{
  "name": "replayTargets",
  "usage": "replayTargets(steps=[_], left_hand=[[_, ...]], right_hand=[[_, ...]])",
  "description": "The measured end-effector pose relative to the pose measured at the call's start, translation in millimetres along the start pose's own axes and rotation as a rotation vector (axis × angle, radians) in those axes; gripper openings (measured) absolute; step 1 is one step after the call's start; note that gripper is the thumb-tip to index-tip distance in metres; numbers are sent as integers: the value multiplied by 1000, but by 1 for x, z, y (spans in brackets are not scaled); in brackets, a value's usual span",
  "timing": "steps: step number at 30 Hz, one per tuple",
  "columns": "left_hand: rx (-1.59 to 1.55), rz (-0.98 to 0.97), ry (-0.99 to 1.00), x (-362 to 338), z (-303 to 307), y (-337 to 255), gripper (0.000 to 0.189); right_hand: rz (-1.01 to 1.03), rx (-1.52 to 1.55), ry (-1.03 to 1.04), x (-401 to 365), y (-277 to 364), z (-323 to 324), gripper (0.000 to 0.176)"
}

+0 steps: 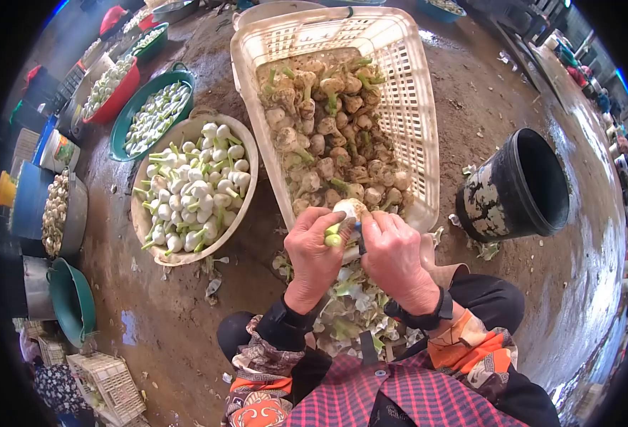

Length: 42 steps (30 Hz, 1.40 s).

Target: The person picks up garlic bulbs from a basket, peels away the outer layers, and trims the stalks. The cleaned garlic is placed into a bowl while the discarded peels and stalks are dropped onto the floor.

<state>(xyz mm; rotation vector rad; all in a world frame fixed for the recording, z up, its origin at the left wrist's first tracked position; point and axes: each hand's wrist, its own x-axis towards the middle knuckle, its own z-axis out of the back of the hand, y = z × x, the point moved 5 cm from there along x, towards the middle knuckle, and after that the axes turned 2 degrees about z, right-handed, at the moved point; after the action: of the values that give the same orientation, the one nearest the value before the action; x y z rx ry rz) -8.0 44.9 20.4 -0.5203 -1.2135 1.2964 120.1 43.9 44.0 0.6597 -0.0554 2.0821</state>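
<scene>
My left hand (312,250) is closed around a garlic bulb (349,208), its cut green stem (334,236) showing between the fingers. My right hand (392,255) is closed against the bulb's other side, with a small blue thing partly visible at its fingers; what it is cannot be made out. Just beyond both hands stands a white plastic crate (422,128) holding soil-covered garlic bulbs (342,142). To the left, a round cream basin (251,153) holds peeled white garlic bulbs (196,192). Peeled skins (357,306) lie below my hands.
A black bucket (517,186) stands at the right. Green (118,135) and red (130,89) basins of garlic are at the upper left. An empty green basin (72,302) and a white crate (107,388) stand at the lower left. A person's patterned clothing (59,388) shows beside that crate.
</scene>
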Motion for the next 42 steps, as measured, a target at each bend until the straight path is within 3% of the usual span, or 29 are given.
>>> replayTargets(steps=[2, 5, 9, 10, 11, 13, 15, 17, 18, 20, 23, 26, 29, 32, 34, 35, 36, 37, 38, 39, 40, 42], left_hand=[[85, -130, 27, 0, -1, -7, 15], [-9, -115, 29, 13, 12, 4, 14], [-666, 209, 12, 17, 17, 23, 15], [-894, 469, -60, 15, 21, 35, 17], [-690, 337, -71, 23, 34, 26, 22], [-1292, 652, -252, 23, 32, 56, 24], [-1306, 674, -184, 23, 26, 55, 26], [-1469, 769, -152, 17, 17, 50, 27], [-1484, 793, -97, 13, 13, 53, 29], [-1505, 833, -73, 10, 12, 52, 32], [-1462, 901, -97, 11, 16, 49, 34], [-1400, 934, -106, 16, 46, 58, 33], [-1210, 893, -186, 31, 90, 75, 31], [-1139, 913, -266, 40, 121, 105, 29], [-1125, 973, -302, 42, 130, 135, 28], [-1116, 995, -341, 41, 138, 153, 28], [-1199, 1033, -342, 41, 142, 167, 27], [-1163, 1051, -384, 39, 147, 188, 26], [-1166, 1033, -432, 44, 152, 200, 25], [-1178, 1014, -466, 55, 159, 212, 25], [-946, 813, -420, 79, 178, 218, 26], [-631, 506, -385, 146, 245, 265, 37]], right_hand=[[-28, -25, 49, 3, -3, 2, 11], [-81, -3, -53, 17, -13, -6, 11], [-361, 30, -46, 0, -71, -18, 14], [-434, 40, 49, -20, -83, -28, 12], [-501, 51, 147, -43, -86, -37, 12], [-420, 96, 765, -84, -60, -67, 15], [-291, 115, 1285, -114, -38, -79, 20], [-378, 278, 977, -82, -37, -58, 29], [-340, 476, 618, -69, -43, -55, 30], [-506, 1033, 159, -19, -40, -30, 29], [-764, 1585, 32, 26, -35, -24, 29], [-643, 1279, 292, 42, -65, -69, 29], [-546, 968, 92, 77, -113, -109, 34], [-582, 749, 13, 149, -138, -112, 43], [-175, 395, -125, 198, -163, -145, 54], [-180, 328, -79, 220, -174, -160, 54], [11, 97, -20, 233, -163, -159, 55], [154, -5, 71, 237, -160, -171, 50], [163, -105, 212, 235, -155, -175, 42], [266, -170, 107, 228, -154, -181, 33], [393, -271, 10, 220, -161, -191, 27], [490, -335, 9, 212, -165, -196, 25]])
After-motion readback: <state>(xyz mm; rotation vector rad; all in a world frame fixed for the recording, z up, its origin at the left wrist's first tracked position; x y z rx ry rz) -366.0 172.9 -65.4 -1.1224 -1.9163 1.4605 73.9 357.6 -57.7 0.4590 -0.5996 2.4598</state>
